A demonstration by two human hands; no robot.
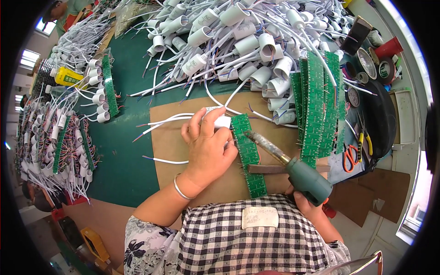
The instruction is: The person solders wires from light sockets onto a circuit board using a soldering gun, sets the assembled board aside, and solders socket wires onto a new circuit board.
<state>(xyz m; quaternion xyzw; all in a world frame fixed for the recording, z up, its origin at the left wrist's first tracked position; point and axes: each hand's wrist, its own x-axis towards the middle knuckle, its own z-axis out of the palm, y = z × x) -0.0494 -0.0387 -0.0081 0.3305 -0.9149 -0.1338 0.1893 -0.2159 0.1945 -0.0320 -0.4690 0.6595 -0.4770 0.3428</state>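
My left hand (206, 153) is closed around a white plastic housing (223, 122) at the upper end of a green circuit board strip (250, 158). White cables with bare-ended coloured wires stick out left of the hand. My right hand (306, 205) grips a soldering iron (309, 181) with a green handle, which partly hides the fingers. Its metal tip points up and left over the strip; whether it touches the board I cannot tell. A flat brown bar (275, 169) lies crosswise at the strip, passing under the iron.
A large heap of white cabled housings (243, 32) fills the far side. Stacked green boards (316, 105) stand at right, near orange-handled scissors (351, 158) and yellow-handled pliers (365, 140). Wired board assemblies (59, 142) and a yellow bottle (68, 77) sit left. Brown cardboard (169, 137) covers the work spot.
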